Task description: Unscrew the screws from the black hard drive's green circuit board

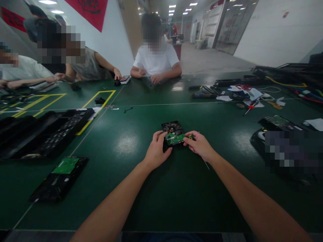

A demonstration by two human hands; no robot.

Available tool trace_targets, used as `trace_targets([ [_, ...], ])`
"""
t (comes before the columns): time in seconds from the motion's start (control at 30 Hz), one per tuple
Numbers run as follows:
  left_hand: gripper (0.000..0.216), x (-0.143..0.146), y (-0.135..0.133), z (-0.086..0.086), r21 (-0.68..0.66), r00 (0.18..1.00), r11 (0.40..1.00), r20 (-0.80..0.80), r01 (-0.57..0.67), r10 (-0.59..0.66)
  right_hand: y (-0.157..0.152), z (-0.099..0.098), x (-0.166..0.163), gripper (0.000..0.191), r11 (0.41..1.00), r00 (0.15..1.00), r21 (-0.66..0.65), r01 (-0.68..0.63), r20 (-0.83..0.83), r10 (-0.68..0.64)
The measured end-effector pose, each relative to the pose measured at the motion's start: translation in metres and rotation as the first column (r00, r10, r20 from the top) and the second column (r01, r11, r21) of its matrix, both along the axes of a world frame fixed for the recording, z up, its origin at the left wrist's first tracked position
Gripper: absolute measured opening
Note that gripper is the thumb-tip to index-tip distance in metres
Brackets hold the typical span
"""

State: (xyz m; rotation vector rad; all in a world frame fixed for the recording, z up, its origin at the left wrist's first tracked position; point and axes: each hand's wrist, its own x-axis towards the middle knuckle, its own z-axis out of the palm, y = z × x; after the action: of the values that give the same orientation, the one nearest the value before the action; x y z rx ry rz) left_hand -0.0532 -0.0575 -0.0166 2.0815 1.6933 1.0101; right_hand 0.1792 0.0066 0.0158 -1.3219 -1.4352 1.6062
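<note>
A black hard drive lies on the green table in front of me, with a green circuit board on its near end. My left hand is closed around the drive's left side, its fingers at the board's edge. At the board's right end, the thumb and fingertips of my right hand pinch its edge. A thin screwdriver is tucked in that same hand; its metal shaft points back toward me, and a bit of yellow and black shows by the fingers. Whether the board touches the drive everywhere is hidden.
Another hard drive with a green board lies at the front left, near long black trays. To the right are more drives, a red-tipped screwdriver, cables and tools. Several people sit across the table.
</note>
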Motion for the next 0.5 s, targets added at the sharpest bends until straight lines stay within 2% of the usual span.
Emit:
trace_targets([
  [0.27, 0.077, -0.0001, -0.0003, 0.0007, -0.027, 1.000, 0.999, 0.019, -0.019, 0.020, 0.0004, -0.0050, 0.0019, 0.034, 0.992, 0.996, 0.116, -0.044, 0.078, 0.035],
  [0.5, 0.068, -0.0008, -0.0007, 0.0013, -0.009, 1.000, 1.000, -0.002, 0.014, -0.014, 0.0020, -0.0032, 0.0087, 0.036, 0.964, 0.958, 0.241, -0.111, 0.283, 0.039],
])
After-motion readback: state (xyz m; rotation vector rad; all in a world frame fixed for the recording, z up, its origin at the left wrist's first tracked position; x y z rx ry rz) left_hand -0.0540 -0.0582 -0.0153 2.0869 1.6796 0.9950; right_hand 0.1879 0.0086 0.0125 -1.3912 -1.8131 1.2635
